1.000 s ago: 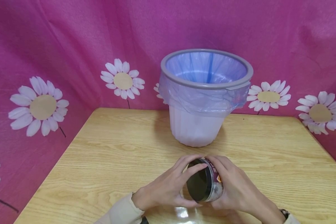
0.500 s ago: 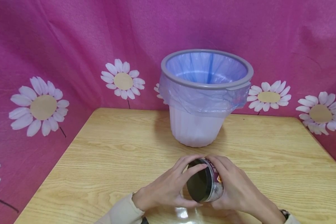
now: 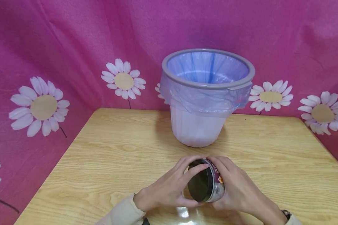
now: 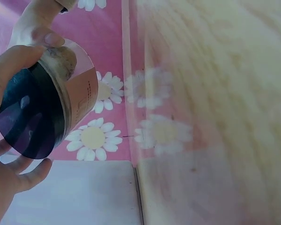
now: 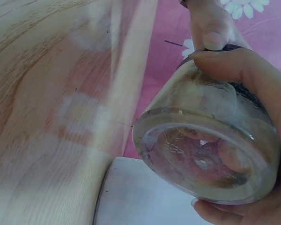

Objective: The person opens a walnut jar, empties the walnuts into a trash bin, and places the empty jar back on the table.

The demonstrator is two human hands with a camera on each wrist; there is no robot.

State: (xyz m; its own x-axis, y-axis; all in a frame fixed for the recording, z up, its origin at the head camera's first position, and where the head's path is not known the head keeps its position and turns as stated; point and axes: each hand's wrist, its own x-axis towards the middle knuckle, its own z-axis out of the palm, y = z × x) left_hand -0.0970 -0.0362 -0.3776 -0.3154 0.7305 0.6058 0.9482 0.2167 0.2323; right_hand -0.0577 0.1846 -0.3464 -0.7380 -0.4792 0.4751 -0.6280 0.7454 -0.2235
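Holding still, head view: left hand (image 3: 170, 189) is gripping the dark lid (image 3: 199, 184), right hand (image 3: 237, 186) the tilted jar (image 3: 218, 190), near side of the bin (image 3: 198, 129); nothing is shifting from a second ago, so lid is seemingly staying on. Left wrist: hand is spanning lid wide. Right wrist: hand is curling round jar, base (image 5: 201, 161) showing.

We see even light, white glare on the counter (image 3: 107, 156) and soft shadows beside the bin (image 3: 198, 128). Our wrist views look hazy.
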